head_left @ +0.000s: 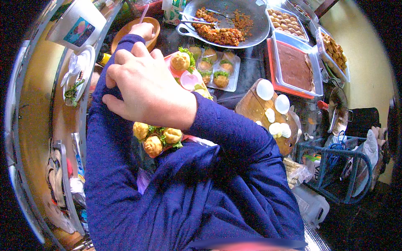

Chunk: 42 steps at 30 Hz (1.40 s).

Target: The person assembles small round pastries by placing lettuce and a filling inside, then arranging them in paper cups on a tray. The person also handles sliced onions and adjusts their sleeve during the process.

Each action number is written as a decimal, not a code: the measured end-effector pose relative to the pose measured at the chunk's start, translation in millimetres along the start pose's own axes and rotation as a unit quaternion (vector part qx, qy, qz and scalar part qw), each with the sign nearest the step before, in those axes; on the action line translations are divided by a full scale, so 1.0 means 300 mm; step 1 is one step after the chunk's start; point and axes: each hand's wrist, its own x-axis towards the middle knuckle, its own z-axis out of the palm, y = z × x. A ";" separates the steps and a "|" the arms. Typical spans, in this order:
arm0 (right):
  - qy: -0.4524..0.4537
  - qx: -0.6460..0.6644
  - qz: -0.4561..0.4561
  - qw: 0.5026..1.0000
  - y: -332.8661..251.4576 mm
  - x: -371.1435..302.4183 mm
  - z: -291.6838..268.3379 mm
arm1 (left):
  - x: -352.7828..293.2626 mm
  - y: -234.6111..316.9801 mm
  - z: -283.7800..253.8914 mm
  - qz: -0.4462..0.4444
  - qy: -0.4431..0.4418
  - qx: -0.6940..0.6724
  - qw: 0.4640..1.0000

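My left arm, in a dark blue sleeve (113, 138), reaches up to a brown bowl (155, 31). There my left hand (142, 30) is closed; a slim pale-pink handle (145, 11) rises just beyond it, and I cannot tell whether it is gripped. Crossed over from the right, my right hand (148, 85) lies on the left forearm, its bent fingers around the sleeve. Below that hand sit golden fried balls (153, 146) on lettuce. Past it, a pink tray (172, 67) carries another fried ball (180, 61), lettuce and a small pink cup (190, 80).
A wok (255, 29) of reddish filling stands at the back, a clear tray (232, 81) of filled balls before it. To the right are a cutting board (251, 102) with white cups and egg pieces, a tub of brown spread (295, 67), and a blue basket (335, 167).
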 end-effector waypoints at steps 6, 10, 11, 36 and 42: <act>-0.082 0.000 0.027 0.996 0.042 0.034 0.048 | -0.004 0.040 0.009 0.008 -0.031 0.010 0.999; -0.042 -0.081 0.026 0.996 0.073 0.047 0.062 | -0.005 0.014 0.025 -0.011 -0.007 -0.012 1.000; -0.023 -0.091 0.015 0.995 0.066 0.041 0.064 | -0.004 0.003 0.031 -0.011 -0.023 -0.001 1.000; -0.011 0.098 0.040 0.994 0.038 0.005 0.033 | -0.004 -0.027 0.008 -0.015 -0.038 0.005 0.999; -0.014 -0.012 0.049 0.999 0.077 0.044 0.080 | -0.001 -0.004 0.037 -0.016 -0.031 0.001 0.999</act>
